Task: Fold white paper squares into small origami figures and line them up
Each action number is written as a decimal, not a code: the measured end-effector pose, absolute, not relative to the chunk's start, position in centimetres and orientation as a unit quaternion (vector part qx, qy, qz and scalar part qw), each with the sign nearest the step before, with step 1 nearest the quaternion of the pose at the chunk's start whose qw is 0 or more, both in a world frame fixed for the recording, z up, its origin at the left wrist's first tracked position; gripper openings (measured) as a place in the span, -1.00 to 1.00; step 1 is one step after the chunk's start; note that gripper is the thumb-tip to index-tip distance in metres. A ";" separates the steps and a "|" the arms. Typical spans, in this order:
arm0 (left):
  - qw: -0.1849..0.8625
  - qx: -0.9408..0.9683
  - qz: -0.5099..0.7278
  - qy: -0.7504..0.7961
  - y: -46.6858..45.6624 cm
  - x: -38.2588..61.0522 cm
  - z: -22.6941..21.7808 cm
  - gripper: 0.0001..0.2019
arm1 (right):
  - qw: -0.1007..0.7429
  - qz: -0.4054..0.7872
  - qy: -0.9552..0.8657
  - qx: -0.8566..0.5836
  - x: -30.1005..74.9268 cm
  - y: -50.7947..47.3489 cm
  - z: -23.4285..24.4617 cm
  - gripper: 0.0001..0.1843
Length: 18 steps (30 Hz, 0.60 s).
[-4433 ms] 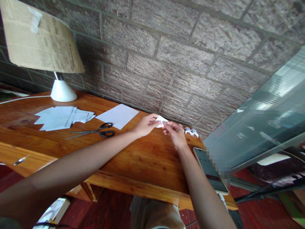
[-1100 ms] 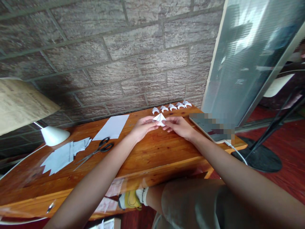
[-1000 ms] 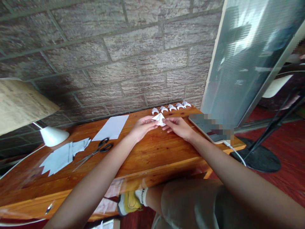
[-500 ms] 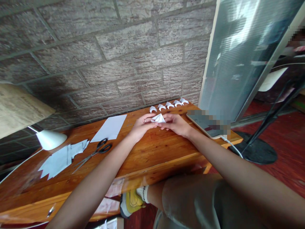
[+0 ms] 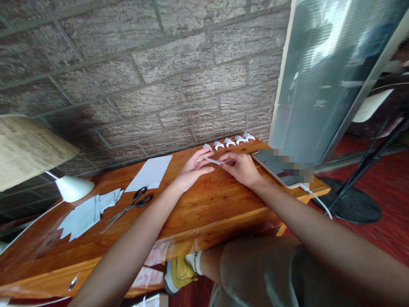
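A small folded white paper piece (image 5: 214,161) is seen nearly edge-on above the table. My right hand (image 5: 240,167) pinches its right end between thumb and fingers. My left hand (image 5: 194,167), with a ring on one finger, is open: its thumb stands apart from the fingers, and the fingertips are at the paper's left end. Whether they touch it I cannot tell. Behind the hands, several folded white paper figures (image 5: 229,142) stand in a row along the table's back edge; my left fingers partly cover the leftmost.
On the wooden table (image 5: 198,209) lie a white sheet (image 5: 150,172), black-handled scissors (image 5: 129,207) and cut paper pieces (image 5: 83,216). A white lamp base (image 5: 75,188) stands at left. A tablet (image 5: 277,168) with a white cable lies at right. Behind is a stone-patterned wall (image 5: 153,85).
The folded paper has turned from showing its pointed, creased face to nearly edge-on. My left thumb has come off it and the left fingers have spread. The view has shifted slightly.
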<state>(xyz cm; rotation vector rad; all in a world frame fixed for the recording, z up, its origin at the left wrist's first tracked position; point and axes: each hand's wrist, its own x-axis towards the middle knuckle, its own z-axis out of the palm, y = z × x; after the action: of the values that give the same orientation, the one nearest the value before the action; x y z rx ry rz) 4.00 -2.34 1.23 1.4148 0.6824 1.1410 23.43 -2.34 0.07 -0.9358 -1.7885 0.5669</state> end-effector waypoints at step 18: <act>0.601 0.505 0.499 0.368 -1.8 3.7 1.3 -0.77 | 0.462 0.140 -0.830 -0.278 23.0 -3.0 0.6 -0.81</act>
<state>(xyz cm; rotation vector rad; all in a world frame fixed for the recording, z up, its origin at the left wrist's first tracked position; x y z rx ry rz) 3.70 -1.77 1.31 1.1696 0.8519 1.1571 23.03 -3.00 0.65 -0.6847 -2.0414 0.3447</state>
